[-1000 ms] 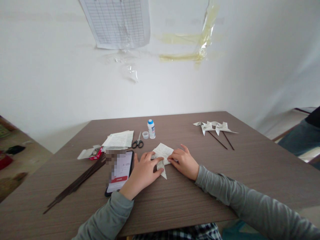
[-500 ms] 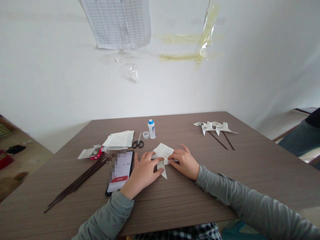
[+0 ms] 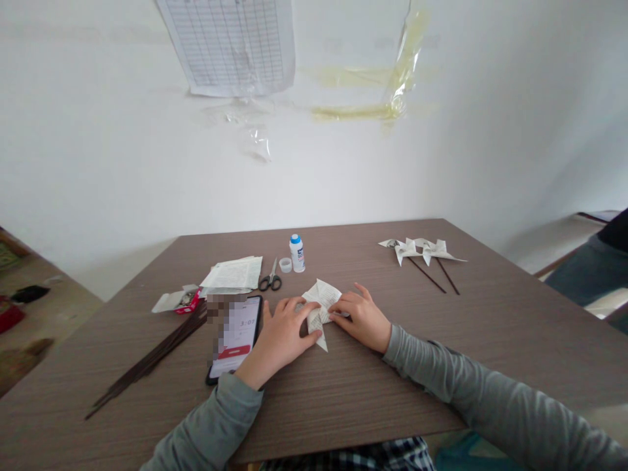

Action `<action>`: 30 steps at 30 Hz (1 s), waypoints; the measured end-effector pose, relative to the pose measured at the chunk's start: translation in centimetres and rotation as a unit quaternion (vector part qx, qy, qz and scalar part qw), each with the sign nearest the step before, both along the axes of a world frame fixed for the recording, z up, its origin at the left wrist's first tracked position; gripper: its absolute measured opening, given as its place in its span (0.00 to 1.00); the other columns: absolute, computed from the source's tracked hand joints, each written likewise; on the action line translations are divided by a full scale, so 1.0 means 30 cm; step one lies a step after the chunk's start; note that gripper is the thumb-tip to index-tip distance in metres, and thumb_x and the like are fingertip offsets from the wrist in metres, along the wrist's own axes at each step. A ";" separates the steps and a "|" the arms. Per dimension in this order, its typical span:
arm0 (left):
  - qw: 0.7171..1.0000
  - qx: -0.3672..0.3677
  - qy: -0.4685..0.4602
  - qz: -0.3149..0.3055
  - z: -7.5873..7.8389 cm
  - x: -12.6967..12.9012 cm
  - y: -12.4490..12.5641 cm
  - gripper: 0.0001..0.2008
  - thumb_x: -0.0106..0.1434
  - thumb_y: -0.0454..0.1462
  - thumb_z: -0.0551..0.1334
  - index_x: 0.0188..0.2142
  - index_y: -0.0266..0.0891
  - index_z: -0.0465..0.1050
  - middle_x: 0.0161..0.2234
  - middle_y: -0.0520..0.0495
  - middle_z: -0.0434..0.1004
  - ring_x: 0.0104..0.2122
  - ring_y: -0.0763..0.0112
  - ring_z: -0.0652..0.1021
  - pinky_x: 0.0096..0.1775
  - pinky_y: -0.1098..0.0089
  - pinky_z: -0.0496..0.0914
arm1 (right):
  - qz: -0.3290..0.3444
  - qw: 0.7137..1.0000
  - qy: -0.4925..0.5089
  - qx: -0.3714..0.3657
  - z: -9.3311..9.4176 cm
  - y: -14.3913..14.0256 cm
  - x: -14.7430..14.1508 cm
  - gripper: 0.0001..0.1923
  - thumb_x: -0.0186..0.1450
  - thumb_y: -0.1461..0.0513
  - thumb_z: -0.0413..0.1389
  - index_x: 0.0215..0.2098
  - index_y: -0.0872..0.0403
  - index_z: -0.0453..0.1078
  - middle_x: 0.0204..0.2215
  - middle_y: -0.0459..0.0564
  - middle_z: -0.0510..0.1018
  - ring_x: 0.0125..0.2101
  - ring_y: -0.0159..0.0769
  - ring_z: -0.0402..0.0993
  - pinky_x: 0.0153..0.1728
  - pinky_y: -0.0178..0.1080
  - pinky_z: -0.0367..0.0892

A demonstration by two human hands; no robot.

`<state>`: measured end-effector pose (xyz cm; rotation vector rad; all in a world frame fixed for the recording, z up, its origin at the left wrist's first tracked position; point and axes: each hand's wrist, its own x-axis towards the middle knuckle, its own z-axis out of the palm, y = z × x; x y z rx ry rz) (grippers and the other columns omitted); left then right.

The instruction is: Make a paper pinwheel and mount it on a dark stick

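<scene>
A folded piece of printed paper (image 3: 324,293) lies on the table in front of me, one pointed flap aimed towards me. My left hand (image 3: 282,331) holds its left side, the index finger and thumb on the paper and a gap between them. From the right, my right hand (image 3: 364,320) pinches the paper's edge with thumb and fingertips, its little-finger side raised. Part of the paper is hidden under the fingers. Right beside my left wrist lies a phone (image 3: 245,327) with a lit timer screen.
Scissors (image 3: 271,280), a small cup (image 3: 285,265) and a white bottle with a blue cap (image 3: 297,254) stand behind the paper. Leftwards are stacked paper sheets (image 3: 231,275), a red box (image 3: 188,302) and dark sticks (image 3: 147,360). Paper pinwheels (image 3: 408,251) on sticks lie back right.
The left index finger has shifted slightly over the paper, and a folded flap now shows more in the middle. The right hand has barely moved. The phone's timer reads one second more.
</scene>
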<state>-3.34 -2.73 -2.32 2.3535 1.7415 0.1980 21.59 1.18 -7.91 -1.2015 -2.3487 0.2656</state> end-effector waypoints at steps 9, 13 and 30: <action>1.000 -0.012 0.009 0.005 -0.004 0.005 0.005 0.25 0.79 0.45 0.77 0.73 0.61 0.89 0.79 0.38 0.81 0.82 0.27 0.75 0.83 0.11 0.55 | -0.004 1.000 -0.003 -0.021 0.007 -0.001 0.004 0.06 0.83 0.61 0.69 0.51 0.46 0.91 0.51 0.53 0.95 0.56 0.54 0.93 0.85 0.76 0.61; 1.000 -0.009 0.009 -0.004 -0.011 0.003 0.009 0.24 0.80 0.46 0.76 0.72 0.59 0.90 0.79 0.37 0.81 0.81 0.26 0.75 0.82 0.09 0.54 | -0.005 1.000 -0.012 -0.019 0.009 -0.005 0.002 0.09 0.83 0.59 0.69 0.57 0.44 0.92 0.54 0.54 0.95 0.59 0.54 0.91 0.84 0.74 0.61; 1.000 -0.016 0.010 0.005 -0.016 0.000 0.018 0.24 0.79 0.48 0.77 0.72 0.63 0.89 0.80 0.39 0.79 0.81 0.27 0.73 0.82 0.13 0.56 | 0.004 0.997 -0.069 -0.019 0.032 -0.021 -0.007 0.13 0.86 0.55 0.67 0.64 0.41 0.92 0.53 0.55 0.91 0.59 0.55 0.86 0.83 0.77 0.62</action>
